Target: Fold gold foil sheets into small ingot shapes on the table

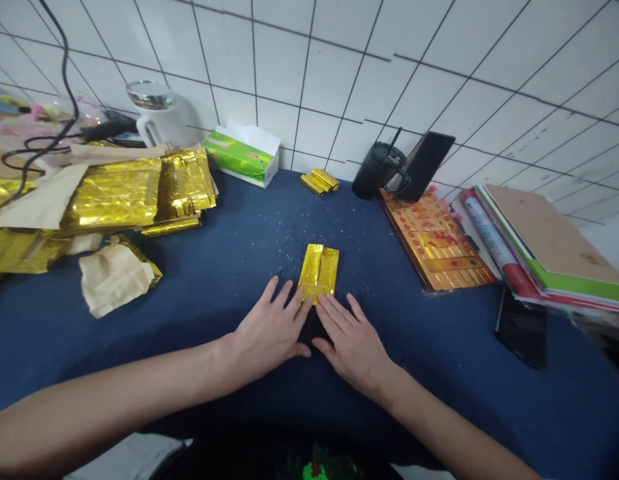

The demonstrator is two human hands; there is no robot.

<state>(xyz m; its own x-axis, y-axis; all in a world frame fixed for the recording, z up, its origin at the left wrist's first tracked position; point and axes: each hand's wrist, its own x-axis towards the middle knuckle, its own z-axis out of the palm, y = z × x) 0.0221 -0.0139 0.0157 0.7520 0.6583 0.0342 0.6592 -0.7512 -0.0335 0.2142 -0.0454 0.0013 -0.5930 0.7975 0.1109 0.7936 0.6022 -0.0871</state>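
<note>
A folded gold foil paper (319, 271) lies on the dark blue tablecloth (229, 267) in front of me. My left hand (269, 330) rests flat on the cloth with fingers stretched out, its fingertips touching the paper's near left corner. My right hand (350, 340) also lies flat and open, its fingertips at the paper's near edge. Neither hand holds anything.
A heap of gold foil sheets (114, 197) and crumpled brown paper (114, 275) fills the left. At the back stand a white kettle (162, 117), a green tissue box (242, 157), small folded gold pieces (319, 181) and a black cup (377, 170). Printed gold sheets (437, 243), stacked books (544, 263) and a phone (522, 327) lie right.
</note>
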